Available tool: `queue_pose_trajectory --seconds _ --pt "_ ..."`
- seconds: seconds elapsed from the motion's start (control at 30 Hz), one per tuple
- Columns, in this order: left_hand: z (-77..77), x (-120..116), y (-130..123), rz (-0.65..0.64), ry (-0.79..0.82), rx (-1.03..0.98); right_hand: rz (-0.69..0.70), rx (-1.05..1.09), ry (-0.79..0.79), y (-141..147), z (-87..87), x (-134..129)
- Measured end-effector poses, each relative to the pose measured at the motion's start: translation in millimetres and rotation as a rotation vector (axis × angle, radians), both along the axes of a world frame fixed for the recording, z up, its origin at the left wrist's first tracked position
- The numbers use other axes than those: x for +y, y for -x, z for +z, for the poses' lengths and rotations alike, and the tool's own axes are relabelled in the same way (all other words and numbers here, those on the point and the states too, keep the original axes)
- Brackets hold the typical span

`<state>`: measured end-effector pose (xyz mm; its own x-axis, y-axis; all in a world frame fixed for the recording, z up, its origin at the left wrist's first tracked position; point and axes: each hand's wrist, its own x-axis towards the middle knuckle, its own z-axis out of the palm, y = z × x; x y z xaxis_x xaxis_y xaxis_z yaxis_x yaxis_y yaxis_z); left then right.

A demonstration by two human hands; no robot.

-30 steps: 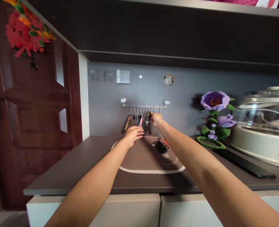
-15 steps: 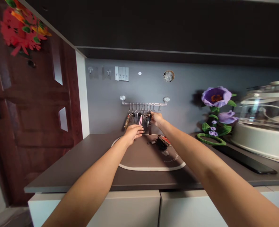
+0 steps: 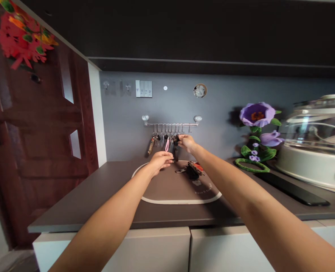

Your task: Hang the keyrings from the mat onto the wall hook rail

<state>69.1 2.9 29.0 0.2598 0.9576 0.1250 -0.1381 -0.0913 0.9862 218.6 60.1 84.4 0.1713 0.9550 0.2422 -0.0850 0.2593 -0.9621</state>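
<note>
A clear hook rail (image 3: 171,124) is stuck to the grey wall, with several key rings and keys (image 3: 157,139) hanging from it. My right hand (image 3: 188,143) is at the right end of the row, fingertips pinched on a bunch of dark keys (image 3: 177,140). A dark strap (image 3: 176,153) dangles below that bunch. My left hand (image 3: 160,160) is just under the row, fingers stretched out to the right and apart from the thumb. A pink strap (image 3: 166,145) hangs just above it; whether they touch is unclear. A brown tag (image 3: 151,146) hangs at the left.
On the counter lies a brown mat (image 3: 167,189) bearing a dark key pouch (image 3: 194,170) with red on it. To the right are purple artificial flowers (image 3: 257,114), a black phone (image 3: 293,189) and a white appliance (image 3: 312,164) with a clear cover. A dark cabinet (image 3: 201,30) overhangs.
The view has shifted slightly. My right hand stays at the dark keys, its fingers moved slightly. My left hand keeps its place under the row, and the pink strap hangs a little differently.
</note>
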Motion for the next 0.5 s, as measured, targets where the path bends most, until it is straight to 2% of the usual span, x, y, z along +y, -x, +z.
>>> queue_pose_trajectory --seconds 0.27,0.5 --pt "-7.3 -2 -4 -0.046 -0.057 0.147 -0.015 0.002 0.021 -15 -1.2 -15" --pt "-20.0 -10 -12 -0.175 -0.117 0.270 0.023 -0.023 -0.020 -43 -9.3 -51"
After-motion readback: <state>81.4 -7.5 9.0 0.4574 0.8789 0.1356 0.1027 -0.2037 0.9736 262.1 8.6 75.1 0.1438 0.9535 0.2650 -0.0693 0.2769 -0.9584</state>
